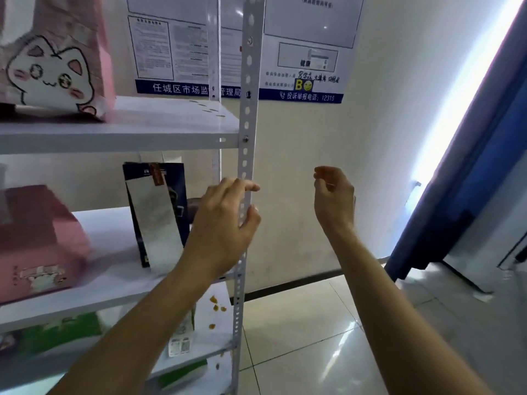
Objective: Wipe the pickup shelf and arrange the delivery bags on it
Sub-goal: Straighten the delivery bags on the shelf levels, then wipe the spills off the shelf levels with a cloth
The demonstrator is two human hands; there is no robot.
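Observation:
A white metal shelf rack [171, 132] fills the left half of the view. On the top board stands a pink bag with a cartoon cat [54, 67]. The middle board carries a pink bag [37, 246] at the left and a dark blue bag with a long receipt [156, 215] near the right post. A green bag [57, 334] lies on the board below. My left hand [225, 223] hovers in front of the rack's right post, fingers relaxed, holding nothing. My right hand [333, 198] is raised to the right of the rack, fingers loosely curled, empty.
The perforated post [246, 138] runs top to bottom beside my left hand. Orange crumbs [218, 307] dot the lower board. Notice posters [239, 47] hang on the wall behind. A blue curtain [467, 195] and tiled floor [313, 337] lie to the right.

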